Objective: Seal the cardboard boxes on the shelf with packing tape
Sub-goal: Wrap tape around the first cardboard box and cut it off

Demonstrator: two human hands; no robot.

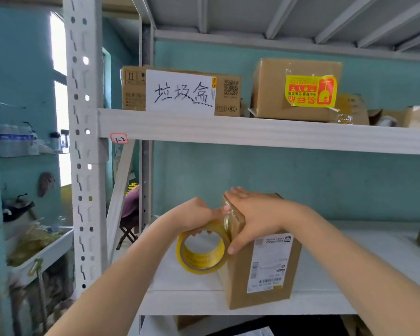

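The shelf (349, 241) carries the cardboard box (264, 265) at its front edge, where the top and left face of the box can be reached. The right hand (250, 214) is laid flat across the top of the box, with fingers (238, 194) straight, thumb down the left face and nothing grasped; it is judged that the box is steadied and the flap held down. The left hand (197, 214) is held just left of the box, its fingers curled through the core of the tape roll (203, 251). The roll is kept against the box's upper left edge, presumably so that tape can be drawn taut.
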